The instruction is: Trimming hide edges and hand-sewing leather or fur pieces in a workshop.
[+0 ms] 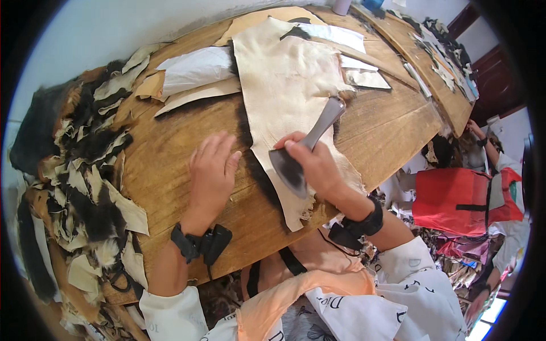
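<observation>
Right hand [318, 167] is clasping a grey metal tool [324, 123] by its flared blade [288, 171], seemingly for control, over cream hide [284, 74] near the brown wooden bench's front edge [250, 230]; left hand [212, 167], empty.

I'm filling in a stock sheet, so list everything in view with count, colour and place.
hide: one, cream with dark fur edging, mid-table
blade tool: one, grey, over the hide
table: one, brown, beneath the hide
white paper: several, beside the hide
tan sheet: several, far end and left
wood strip: one, brown, right of hide
fur scraps: uncounted heap, black, brown, cream, left
red bag: one, right
door: at least one, dark red, far right
co-worker's hand: at least one, far right
small clutter, right: too jumbled to count
apron: one, peach, bottom
wristbands: two, black, on both wrists
left hand: one, bare, left of hide
right hand: one, bare, gripping the tool
</observation>
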